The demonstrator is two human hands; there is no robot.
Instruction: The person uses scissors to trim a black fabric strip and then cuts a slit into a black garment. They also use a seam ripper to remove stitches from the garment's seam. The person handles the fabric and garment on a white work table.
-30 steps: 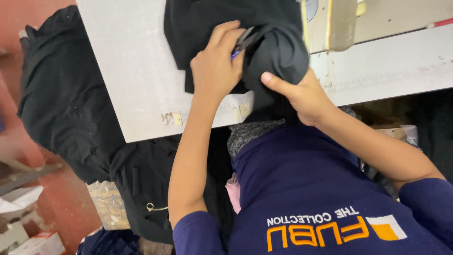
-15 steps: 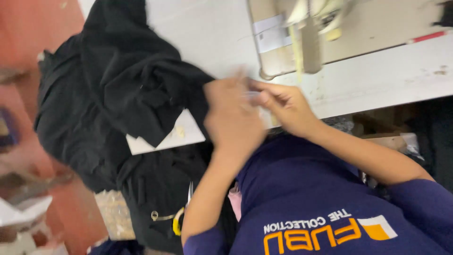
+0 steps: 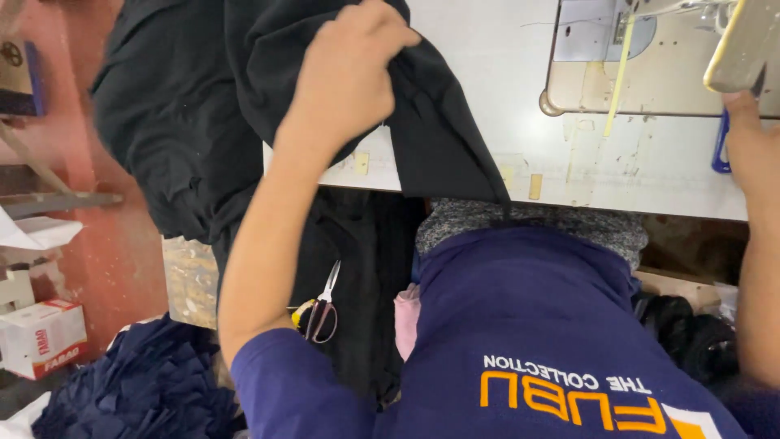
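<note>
At the left end of the white counter [image 3: 487, 97], the left hand [image 3: 345, 77] is closed in a fist on a black cloth [image 3: 203, 114], its fingers curled down into the fabric so that only the knuckles and the back of the hand show. The cloth is bunched under and around those fingers; from the grip one long flap runs down and to the right, narrowing to a point at the counter's near edge, so its long axis slants from the upper left toward the person's lap. The rest of the cloth spills left off the counter's end and hangs in soft, matte folds with no sheen, thick enough to hold deep creases. The right hand [image 3: 751, 134] lies at the far right edge of the view, well apart from the cloth, beside a blue tool [image 3: 720, 146] and under the cream body of a sewing machine [image 3: 743, 45]; most of it is cut off, so I cannot tell how its fingers are set, though it may be touching the blue tool. A yellow tape [image 3: 617, 77] lies across the machine's pale, stained base plate. Below the counter's edge, scissors [image 3: 322, 305] with dark loops hang point-up against more dark fabric. Ruffled navy cloth [image 3: 130, 386] is heaped on the floor at lower left, near a small white carton [image 3: 41, 337].
</note>
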